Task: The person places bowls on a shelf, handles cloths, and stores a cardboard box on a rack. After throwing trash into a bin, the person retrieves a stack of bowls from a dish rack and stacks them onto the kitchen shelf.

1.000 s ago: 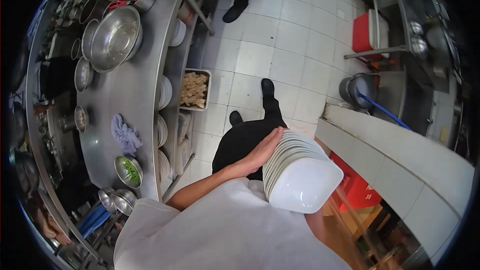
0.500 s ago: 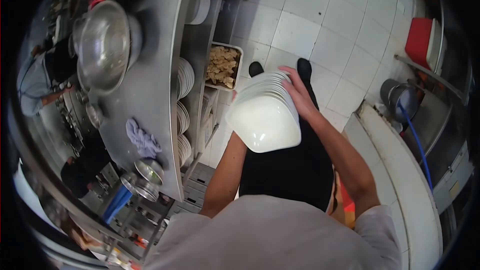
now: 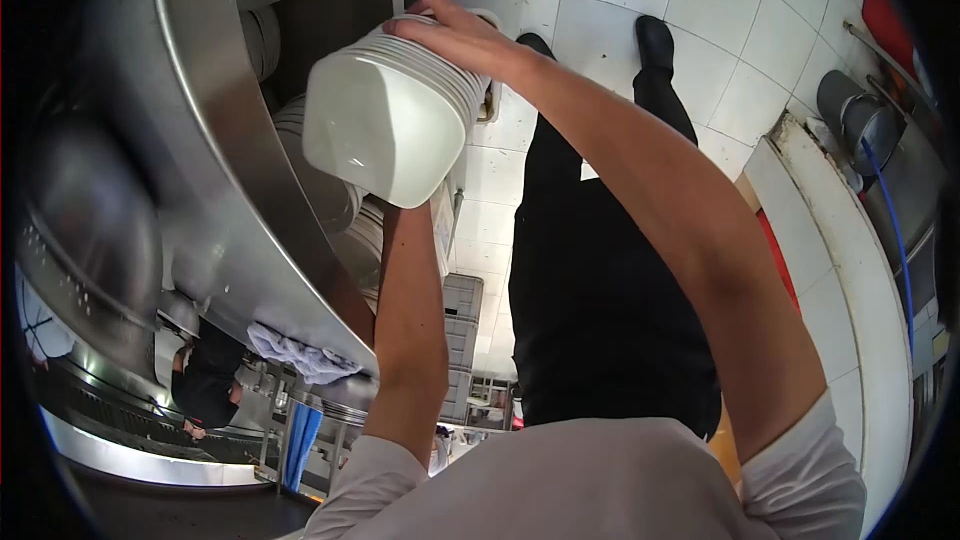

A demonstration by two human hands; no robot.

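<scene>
A stack of white squarish dishes lies tilted on its side between my arms, beside the shelf under the steel counter. My right hand reaches over the far end of the stack with its fingers wrapped on the rims. Beneath the stack, my left forearm comes up from below, and the left hand itself is hidden behind the dishes. Other stacks of white plates rest on the shelf just behind and below the held stack.
The steel counter runs along the left, with a large metal bowl and a crumpled cloth on it. Grey crates stand beyond. A bucket with a blue stick is at right. Another person is at lower left.
The dish stack has moved left, from over the floor to the shelf's edge, with my hands. The counter and shelf now appear much closer.
</scene>
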